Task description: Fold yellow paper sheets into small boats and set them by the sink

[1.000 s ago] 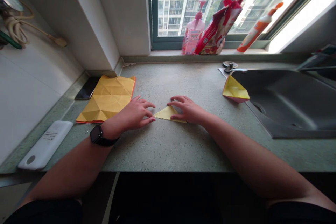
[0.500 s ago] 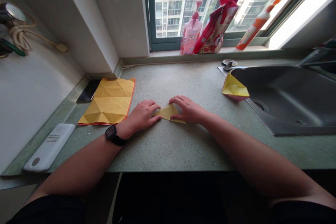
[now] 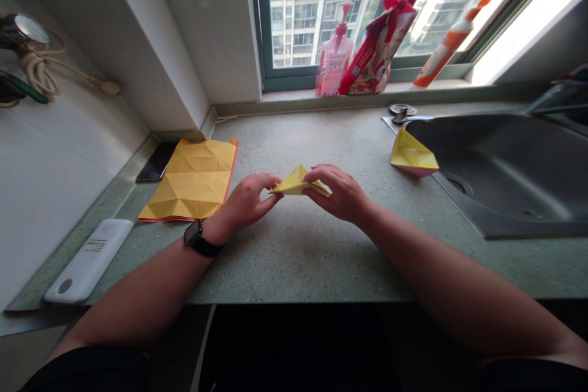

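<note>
A small piece of folded yellow paper (image 3: 294,182) is held between my two hands over the middle of the counter. My left hand (image 3: 250,197) pinches its left corner between thumb and fingers. On the opposite side, my right hand (image 3: 340,193) grips the right end, thumb below and fingers on top. The paper has a raised peak in the middle and a pale lower edge. Creased yellow-orange sheets (image 3: 188,177) lie stacked left of my left hand. A folded yellow paper shape (image 3: 413,154) with a pinkish outside stands by the sink's corner.
The sink (image 3: 505,177) is set into the counter at right. A dark phone (image 3: 156,162) and a white power bank (image 3: 89,260) lie at left. On the sill stand a pink pump bottle (image 3: 334,64), a red bag (image 3: 381,49) and an orange-white bottle (image 3: 448,46).
Both hands have lifted the folded paper slightly off the counter and tilted it. It now shows a raised peak where it lay flatter before.
</note>
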Motion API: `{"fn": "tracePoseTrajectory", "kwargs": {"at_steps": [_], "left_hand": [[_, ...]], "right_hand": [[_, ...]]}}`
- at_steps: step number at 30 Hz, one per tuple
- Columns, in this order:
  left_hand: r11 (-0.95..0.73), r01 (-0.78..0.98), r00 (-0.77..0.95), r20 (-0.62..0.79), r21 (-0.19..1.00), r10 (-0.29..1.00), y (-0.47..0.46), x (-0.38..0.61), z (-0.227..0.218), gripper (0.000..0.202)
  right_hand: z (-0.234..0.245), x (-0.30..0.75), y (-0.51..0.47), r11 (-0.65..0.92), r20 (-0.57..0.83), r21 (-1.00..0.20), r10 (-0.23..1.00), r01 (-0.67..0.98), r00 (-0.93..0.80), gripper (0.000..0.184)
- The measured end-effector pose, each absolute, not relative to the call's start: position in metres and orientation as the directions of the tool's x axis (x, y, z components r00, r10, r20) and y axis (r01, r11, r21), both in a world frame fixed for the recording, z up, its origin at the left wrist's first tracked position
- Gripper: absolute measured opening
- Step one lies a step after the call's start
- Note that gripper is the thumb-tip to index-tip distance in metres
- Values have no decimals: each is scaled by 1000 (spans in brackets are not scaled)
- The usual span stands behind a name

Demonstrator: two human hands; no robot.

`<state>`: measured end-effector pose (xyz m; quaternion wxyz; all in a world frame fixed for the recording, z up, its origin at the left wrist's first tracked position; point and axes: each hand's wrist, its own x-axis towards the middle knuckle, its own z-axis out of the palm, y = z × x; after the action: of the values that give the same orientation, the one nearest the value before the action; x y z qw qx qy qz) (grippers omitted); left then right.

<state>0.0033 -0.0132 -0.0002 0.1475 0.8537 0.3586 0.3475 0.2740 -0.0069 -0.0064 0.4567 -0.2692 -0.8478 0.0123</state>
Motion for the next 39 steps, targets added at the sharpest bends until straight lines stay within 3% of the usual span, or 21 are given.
{"fn": "tracePoseTrajectory", "kwargs": {"at_steps": [4,9,14,23,29,35,39], "left_hand": [[-720,475,480,536,506,694,-15,4,3,6],[-766,472,511,572,437,642,-16,3,6,6],[-767,482,513,573,425,640,-17,3,8,6],[-767,494,503,585,409,636,-21,6,11,15],[-747,523,472,591,410,655,-21,4,10,16],[-664,498,319,594,558,738,-20,2,13,15],[-609,383,146,605,695,782,-14,0,10,19]], "right_hand": [[-2,272,-9,845,780,-302,485,441,-396,8],[-1,275,-9,795,743,-449,586,409,-325,42],[-1,275,-8,781,684,-506,622,367,-381,6],[-1,272,-8,786,697,-513,616,346,-367,9],[6,271,-11,747,697,-580,662,327,-277,10],[1,278,-5,600,590,-755,798,265,-125,26],[-10,281,3,501,459,-846,859,183,-226,51]]}}
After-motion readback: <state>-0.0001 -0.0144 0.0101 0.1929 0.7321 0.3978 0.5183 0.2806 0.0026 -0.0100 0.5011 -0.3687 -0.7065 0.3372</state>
